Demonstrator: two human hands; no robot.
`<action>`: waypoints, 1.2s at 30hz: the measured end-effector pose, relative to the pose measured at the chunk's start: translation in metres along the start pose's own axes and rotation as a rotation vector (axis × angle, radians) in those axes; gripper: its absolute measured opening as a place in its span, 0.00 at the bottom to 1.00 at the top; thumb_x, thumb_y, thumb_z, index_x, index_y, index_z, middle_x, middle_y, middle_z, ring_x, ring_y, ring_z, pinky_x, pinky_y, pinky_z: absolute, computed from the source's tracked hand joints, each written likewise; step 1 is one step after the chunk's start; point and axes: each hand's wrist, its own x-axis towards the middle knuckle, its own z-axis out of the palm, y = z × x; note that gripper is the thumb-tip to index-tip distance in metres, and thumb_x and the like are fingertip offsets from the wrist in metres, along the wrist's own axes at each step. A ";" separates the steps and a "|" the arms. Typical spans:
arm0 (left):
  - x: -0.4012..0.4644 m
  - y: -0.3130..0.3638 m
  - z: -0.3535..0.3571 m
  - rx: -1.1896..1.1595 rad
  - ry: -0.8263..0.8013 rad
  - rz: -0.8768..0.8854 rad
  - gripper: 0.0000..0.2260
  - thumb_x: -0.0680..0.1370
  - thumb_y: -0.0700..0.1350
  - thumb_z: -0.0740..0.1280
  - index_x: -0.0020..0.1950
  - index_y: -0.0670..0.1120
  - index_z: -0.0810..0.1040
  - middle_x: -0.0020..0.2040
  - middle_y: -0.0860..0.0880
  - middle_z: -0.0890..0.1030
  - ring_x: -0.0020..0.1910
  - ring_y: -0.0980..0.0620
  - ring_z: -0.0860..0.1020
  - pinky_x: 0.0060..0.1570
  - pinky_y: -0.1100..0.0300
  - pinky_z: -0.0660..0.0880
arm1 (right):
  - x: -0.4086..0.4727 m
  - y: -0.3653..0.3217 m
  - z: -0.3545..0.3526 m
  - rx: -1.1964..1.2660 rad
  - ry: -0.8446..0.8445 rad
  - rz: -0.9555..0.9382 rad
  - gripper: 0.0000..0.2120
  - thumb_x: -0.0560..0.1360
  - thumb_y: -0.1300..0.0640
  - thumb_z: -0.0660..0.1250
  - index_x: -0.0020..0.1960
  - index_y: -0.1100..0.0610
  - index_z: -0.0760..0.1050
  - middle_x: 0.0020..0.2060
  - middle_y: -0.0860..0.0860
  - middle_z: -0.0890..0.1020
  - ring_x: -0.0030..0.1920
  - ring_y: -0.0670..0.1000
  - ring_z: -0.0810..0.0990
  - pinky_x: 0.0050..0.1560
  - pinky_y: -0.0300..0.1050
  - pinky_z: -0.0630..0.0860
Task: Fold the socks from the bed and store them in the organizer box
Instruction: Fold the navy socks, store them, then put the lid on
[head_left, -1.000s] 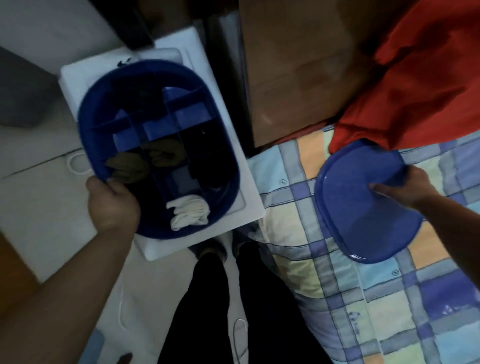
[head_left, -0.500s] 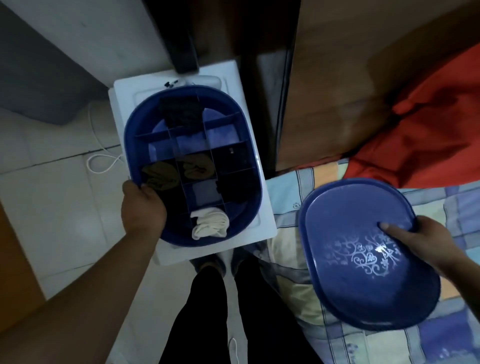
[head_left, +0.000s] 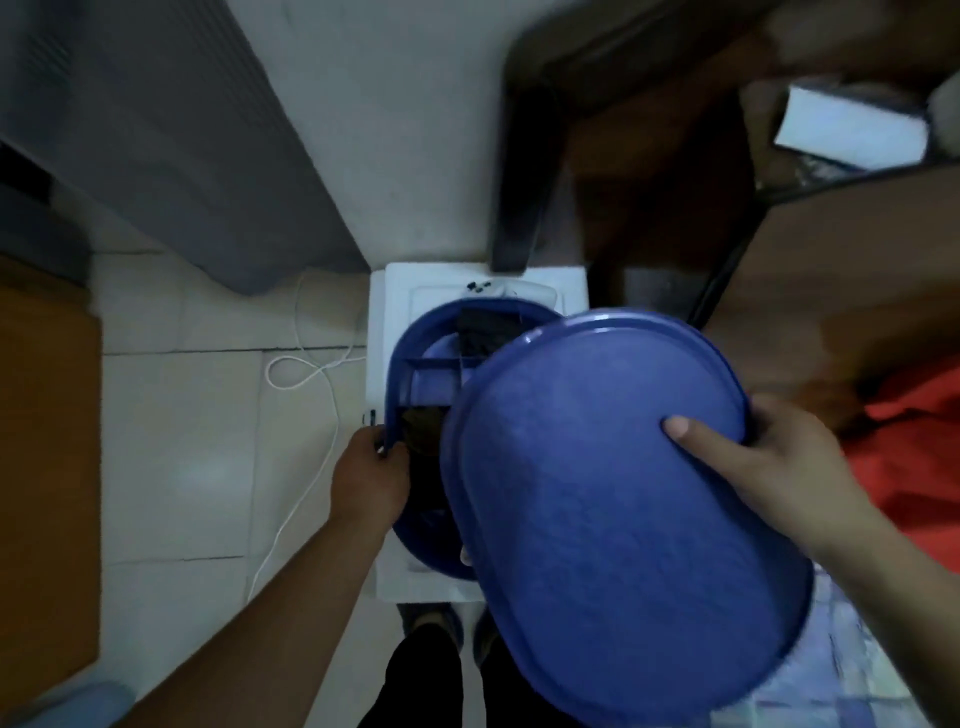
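Left of the right hand (head_left: 774, 467), which grips the lid (head_left: 597, 493), lies the organizer box (head_left: 415, 364), half covered. The left hand (head_left: 371, 475) grasps the box's rim.

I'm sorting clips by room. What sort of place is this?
Most likely a bedroom at home. A patchwork bedsheet and a red cloth lie at the right, wooden furniture stands behind, and a blue organizer box with sock compartments sits on a white stand over tiled floor.
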 end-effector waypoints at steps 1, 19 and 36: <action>0.000 0.007 -0.007 -0.031 0.033 0.001 0.13 0.79 0.46 0.60 0.62 0.47 0.76 0.58 0.48 0.79 0.55 0.47 0.78 0.59 0.50 0.75 | 0.010 -0.015 0.008 0.014 0.012 -0.019 0.28 0.62 0.28 0.71 0.44 0.52 0.80 0.37 0.45 0.85 0.38 0.46 0.83 0.40 0.52 0.80; -0.007 0.125 -0.099 -0.991 -0.315 -0.065 0.05 0.71 0.44 0.62 0.41 0.53 0.75 0.42 0.47 0.76 0.44 0.46 0.72 0.47 0.53 0.69 | 0.037 -0.125 0.025 0.774 0.050 -0.288 0.28 0.74 0.26 0.52 0.53 0.41 0.83 0.53 0.43 0.85 0.57 0.43 0.82 0.55 0.46 0.74; 0.000 0.054 -0.051 -0.666 -0.284 0.180 0.25 0.77 0.32 0.60 0.59 0.61 0.79 0.58 0.58 0.82 0.56 0.56 0.81 0.53 0.56 0.77 | 0.016 -0.023 0.077 0.509 -0.082 0.040 0.33 0.73 0.59 0.73 0.75 0.47 0.65 0.64 0.39 0.79 0.64 0.42 0.78 0.64 0.43 0.73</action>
